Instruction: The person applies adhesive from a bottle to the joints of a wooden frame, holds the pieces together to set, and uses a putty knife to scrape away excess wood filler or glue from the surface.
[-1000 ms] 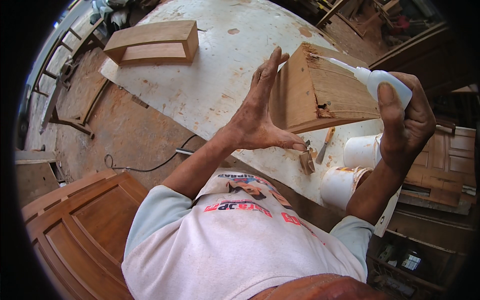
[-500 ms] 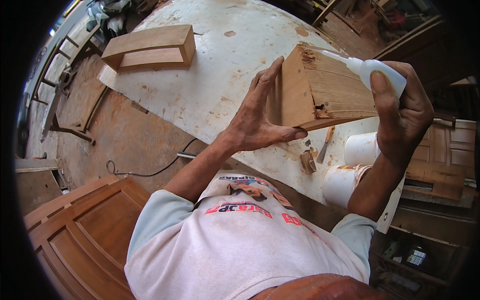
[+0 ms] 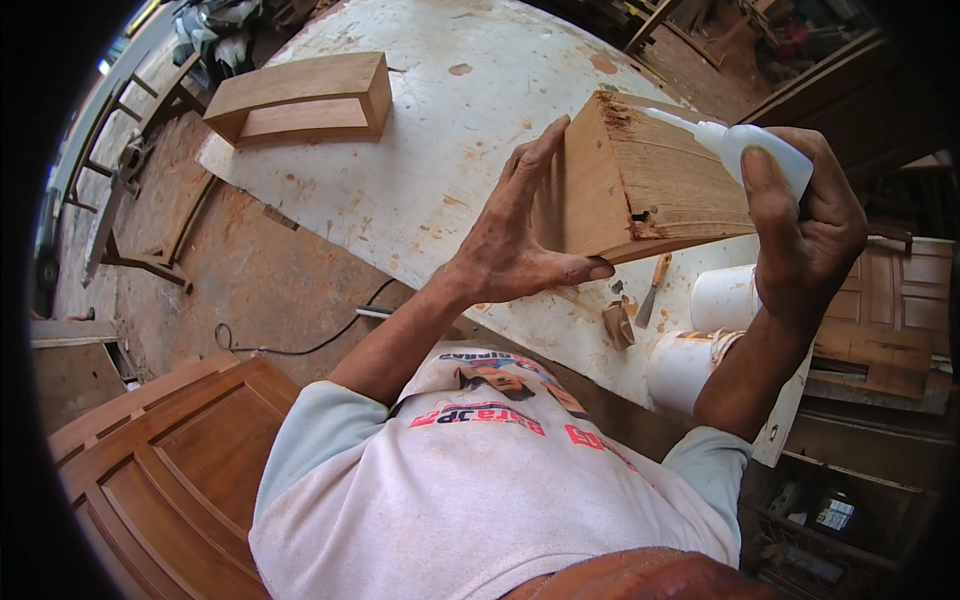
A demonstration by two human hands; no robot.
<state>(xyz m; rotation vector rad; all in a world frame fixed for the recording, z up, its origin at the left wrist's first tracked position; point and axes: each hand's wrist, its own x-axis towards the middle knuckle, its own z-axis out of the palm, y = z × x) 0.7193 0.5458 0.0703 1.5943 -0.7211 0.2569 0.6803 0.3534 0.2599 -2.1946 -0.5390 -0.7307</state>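
Observation:
My left hand (image 3: 515, 235) grips one end of a wooden box (image 3: 675, 180), thumb along the near edge and fingers round the far side. The box is tilted above the table, with a rough, chipped edge and a dark hole near its lower corner. In my right hand (image 3: 805, 215) is a white glue bottle (image 3: 775, 155), thumb pressed on its side. Its thin nozzle points left, close to the top far edge of the box; whether the tip touches the wood I cannot tell.
A second open wooden box (image 3: 300, 97) lies at the table's far left. Near the front edge of the stained white table (image 3: 440, 130) are a putty knife (image 3: 653, 290), a small wooden block (image 3: 617, 325) and two white buckets (image 3: 685, 370). A panelled wooden door (image 3: 190, 450) stands at lower left.
The glue bottle's nozzle tip has shifted slightly right along the box's far edge. My left hand and the box have barely moved.

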